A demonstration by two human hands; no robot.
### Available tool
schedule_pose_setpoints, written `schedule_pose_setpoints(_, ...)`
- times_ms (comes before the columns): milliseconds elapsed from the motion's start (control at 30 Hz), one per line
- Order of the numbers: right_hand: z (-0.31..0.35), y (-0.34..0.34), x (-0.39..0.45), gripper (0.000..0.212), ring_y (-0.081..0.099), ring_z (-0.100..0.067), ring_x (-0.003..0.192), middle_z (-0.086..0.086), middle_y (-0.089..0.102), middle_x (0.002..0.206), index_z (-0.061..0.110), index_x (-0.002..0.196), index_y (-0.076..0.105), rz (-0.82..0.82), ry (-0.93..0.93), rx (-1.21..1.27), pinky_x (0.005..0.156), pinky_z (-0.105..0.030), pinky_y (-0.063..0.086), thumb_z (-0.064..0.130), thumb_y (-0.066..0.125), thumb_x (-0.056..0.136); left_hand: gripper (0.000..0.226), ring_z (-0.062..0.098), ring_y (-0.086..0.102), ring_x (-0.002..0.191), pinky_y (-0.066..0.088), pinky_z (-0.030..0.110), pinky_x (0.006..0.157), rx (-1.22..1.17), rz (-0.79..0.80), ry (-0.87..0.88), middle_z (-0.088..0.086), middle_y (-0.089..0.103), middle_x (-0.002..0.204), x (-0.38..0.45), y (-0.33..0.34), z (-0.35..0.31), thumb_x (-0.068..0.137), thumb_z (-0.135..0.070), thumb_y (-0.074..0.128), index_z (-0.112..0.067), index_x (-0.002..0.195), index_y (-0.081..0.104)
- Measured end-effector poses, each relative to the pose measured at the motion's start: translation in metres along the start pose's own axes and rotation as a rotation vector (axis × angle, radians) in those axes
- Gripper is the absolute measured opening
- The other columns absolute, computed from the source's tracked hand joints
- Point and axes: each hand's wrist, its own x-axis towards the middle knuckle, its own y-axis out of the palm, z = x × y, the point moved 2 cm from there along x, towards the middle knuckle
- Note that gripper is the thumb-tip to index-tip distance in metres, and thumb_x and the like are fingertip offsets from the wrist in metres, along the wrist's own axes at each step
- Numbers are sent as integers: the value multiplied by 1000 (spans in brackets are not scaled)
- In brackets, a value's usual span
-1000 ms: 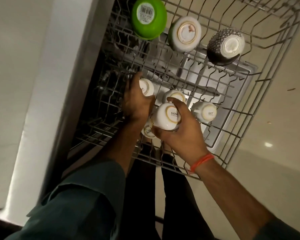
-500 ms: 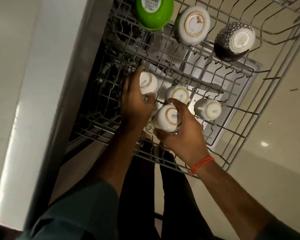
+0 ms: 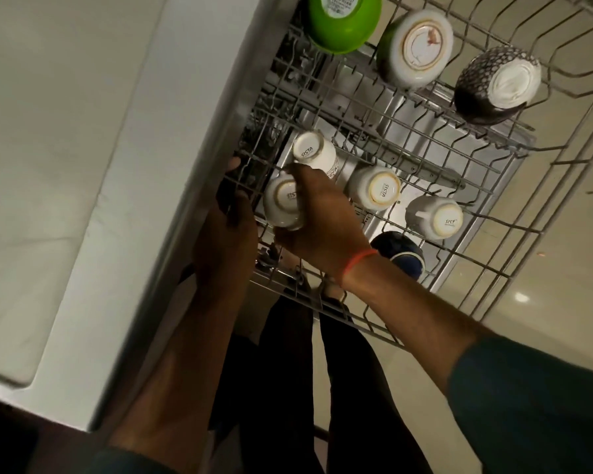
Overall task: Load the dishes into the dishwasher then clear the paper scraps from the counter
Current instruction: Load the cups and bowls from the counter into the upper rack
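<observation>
**Crowded cups, one hand in shadow**

Clearly the risk sits at the left end of the dishwasher rack [image 3: 486, 234]. The right hand [image 3: 322, 227] curls round an upturned white cup [image 3: 283, 205], holding it just beside a second white cup [image 3: 314, 153] that lies tilted on the wires. If the held cup is set down too close, the two could knock together, or the tilted one could roll off its tines. A cup released off-centre could also tip between the wires toward the open dishwasher door below.

The left hand [image 3: 228, 234] is at the rack's left edge, fingers reaching in among the wires; it is too dark to tell whether it grips the rack or only rests there. Two more cups [image 3: 374, 189] [image 3: 435, 217] stand upturned to the right, and three bowls, green [image 3: 343, 22], white-based [image 3: 415, 49] and patterned [image 3: 497, 85], sit along the far row, the green one cut off by the frame. A dark blue object [image 3: 401, 253] shows behind the right wrist, partly hidden. The tabletop [image 3: 65, 131] shows at left; no paper scraps can be made out.
</observation>
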Motion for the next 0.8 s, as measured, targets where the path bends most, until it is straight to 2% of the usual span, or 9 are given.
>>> schedule_pose_setpoints(100, 2, 15, 11, 78, 57, -31, 116, -13, 57, 128, 9, 141, 49, 34, -92, -129, 93, -41, 54, 20, 83, 72, 36, -1, 49, 109, 34, 0, 80, 17, 13, 60, -3, 58, 128, -1, -1, -4, 106, -11, 47, -6, 141, 54)
schedule_pose_setpoints(167, -2, 25, 19, 81, 55, -33, 117, -14, 56, 128, 9, 144, 48, 52, -109, -213, 92, -42, 54, 13, 82, 71, 36, -9, 46, 105, 31, -8, 77, 3, 30, 88, -4, 53, 122, -2, -2, -4, 106, -6, 46, -1, 141, 53)
schedule_pose_setpoints(300, -4, 37, 23, 81, 56, -35, 111, -15, 58, 128, 11, 142, 51, 62, -157, -402, 87, -44, 51, 8, 83, 68, 32, -18, 41, 101, 33, -8, 80, -49, 29, 140, -9, 50, 118, -2, -2, 1, 104, 0, 46, 6, 135, 55)
schedule_pose_setpoints(367, -5, 39, 21, 83, 55, -34, 114, -14, 56, 132, 15, 144, 49, 67, -175, -507, 90, -43, 47, 10, 82, 69, 33, -10, 47, 109, 38, -4, 85, -63, 8, 183, -4, 53, 121, -1, -1, -1, 102, 5, 46, 9, 134, 55)
schedule_pose_setpoints(433, -4, 38, 19, 86, 53, -33, 118, -13, 54, 134, 17, 146, 46, 57, -190, -575, 94, -42, 44, 10, 82, 69, 38, 4, 50, 120, 43, 8, 98, -74, -8, 259, 4, 57, 130, -1, -1, -5, 97, 9, 47, 8, 135, 56)
schedule_pose_setpoints(500, -3, 37, 18, 89, 50, -33, 123, -12, 51, 137, 18, 148, 42, 69, -202, -623, 99, -43, 40, 11, 81, 69, 42, 4, 49, 124, 42, 15, 103, -68, -7, 310, -8, 54, 131, 0, 0, -7, 94, 12, 48, 6, 134, 57)
schedule_pose_setpoints(567, -2, 36, 15, 92, 45, -33, 127, -12, 47, 142, 19, 152, 37, 96, -209, -652, 103, -42, 36, 13, 80, 71, 43, -11, 49, 119, 41, 8, 100, -61, 11, 323, -26, 46, 124, 2, 1, -6, 91, 14, 48, 5, 132, 59)
schedule_pose_setpoints(633, 0, 35, 13, 93, 43, -33, 129, -13, 44, 144, 20, 153, 35, 89, -216, -658, 105, -42, 35, 13, 79, 71, 44, -19, 48, 113, 41, 5, 99, -48, 24, 330, -32, 41, 120, 4, 3, -4, 89, 15, 50, 5, 130, 60)
schedule_pose_setpoints(800, -3, 36, 0, 85, 49, -33, 124, -12, 51, 137, 19, 145, 46, 8, -230, -654, 103, -43, 38, 16, 82, 69, 51, 2, 51, 118, 50, 25, 101, 52, 186, 187, -36, 31, 112, 7, 4, -9, 97, 5, 51, -9, 146, 50)
